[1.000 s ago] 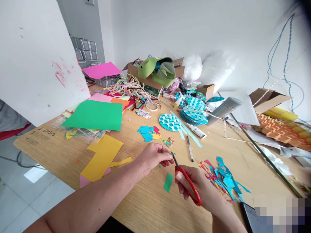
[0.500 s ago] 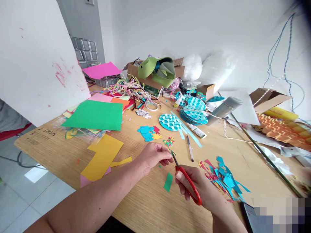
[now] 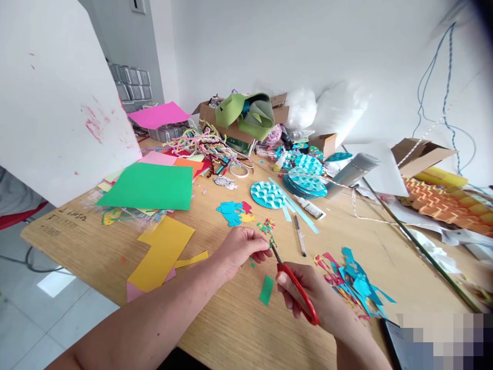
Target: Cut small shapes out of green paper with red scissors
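Note:
My left hand (image 3: 241, 249) pinches a tiny green paper piece (image 3: 272, 240) just above the wooden table (image 3: 239, 329). My right hand (image 3: 314, 300) grips red-handled scissors (image 3: 296, 290), whose blades point up at that paper piece. A small green paper strip (image 3: 266, 290) lies on the table below both hands. Tiny green snippets (image 3: 252, 263) lie under my left fingers.
Blue and pink paper scraps (image 3: 356, 282) lie right of my hands. A pen (image 3: 300, 242), a blue paper fish (image 3: 231, 211), blue patterned discs (image 3: 268, 195), yellow sheets (image 3: 164, 249), a green sheet (image 3: 150, 187) and boxes (image 3: 234, 121) crowd the far table. A white board (image 3: 57, 103) stands at left.
Hands and scissors stay in nearly the same place; the view has shifted slightly, and the scissor tips sit a little closer to the pinched green piece.

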A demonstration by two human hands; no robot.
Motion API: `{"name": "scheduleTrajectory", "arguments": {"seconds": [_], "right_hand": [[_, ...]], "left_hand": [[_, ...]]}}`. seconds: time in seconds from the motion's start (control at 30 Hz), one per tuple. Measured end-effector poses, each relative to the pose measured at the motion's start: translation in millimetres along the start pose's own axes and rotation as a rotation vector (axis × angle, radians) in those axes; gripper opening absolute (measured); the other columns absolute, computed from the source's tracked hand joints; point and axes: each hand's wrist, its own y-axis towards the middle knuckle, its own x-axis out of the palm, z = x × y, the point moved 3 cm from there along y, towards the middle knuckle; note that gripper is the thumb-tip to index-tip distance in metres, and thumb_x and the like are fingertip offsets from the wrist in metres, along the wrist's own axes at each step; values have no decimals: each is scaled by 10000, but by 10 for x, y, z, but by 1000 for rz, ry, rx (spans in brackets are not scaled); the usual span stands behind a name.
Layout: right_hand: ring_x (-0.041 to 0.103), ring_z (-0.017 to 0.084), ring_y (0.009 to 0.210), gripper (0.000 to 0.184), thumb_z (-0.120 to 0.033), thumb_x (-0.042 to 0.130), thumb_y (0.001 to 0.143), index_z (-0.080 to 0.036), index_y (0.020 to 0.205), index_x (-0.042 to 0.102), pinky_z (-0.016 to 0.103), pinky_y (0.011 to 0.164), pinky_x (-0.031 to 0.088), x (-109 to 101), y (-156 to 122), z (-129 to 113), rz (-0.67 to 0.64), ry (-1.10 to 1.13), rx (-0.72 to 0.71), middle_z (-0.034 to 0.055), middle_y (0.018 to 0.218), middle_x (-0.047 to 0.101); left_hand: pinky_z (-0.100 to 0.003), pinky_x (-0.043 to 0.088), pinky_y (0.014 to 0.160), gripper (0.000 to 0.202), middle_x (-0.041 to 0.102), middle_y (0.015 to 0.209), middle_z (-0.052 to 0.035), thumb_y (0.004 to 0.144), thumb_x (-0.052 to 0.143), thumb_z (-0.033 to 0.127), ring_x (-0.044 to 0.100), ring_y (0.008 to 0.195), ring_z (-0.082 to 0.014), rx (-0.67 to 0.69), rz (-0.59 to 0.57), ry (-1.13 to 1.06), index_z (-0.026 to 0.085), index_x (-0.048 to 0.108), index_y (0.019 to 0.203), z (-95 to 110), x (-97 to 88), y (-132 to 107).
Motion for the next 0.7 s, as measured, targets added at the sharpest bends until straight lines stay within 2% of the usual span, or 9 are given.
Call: {"name": "scheduleTrajectory", "arguments": {"seconds": [0.27,0.53,0.7], "right_hand": [[483,71,382,484,-630,527,797,-169,658,476,162,365,333,-17,-16,-57,20,38,-47,-26,502,525],[509,79,369,459,-600,567,795,-172,646,491,141,321,322,-23,-144,-151,126,91,-58,-28,490,542],[506,73,361,465,-596,565,803,-170,631,492,131,313,313,100,-251,-46,206,172,-35,-33,476,535]], "left_hand": [[-241,407,577,224,649,663,-61,652,661,319,536,562,-101,-2,-77,30,95,651,658,-11,9,0],[-248,429,597,204,674,745,-67,704,671,309,562,606,-115,18,-135,-19,106,671,725,-33,32,-24],[-237,437,604,200,681,744,-65,684,708,306,573,624,-117,15,-97,-12,117,668,737,-63,11,-23]]}}
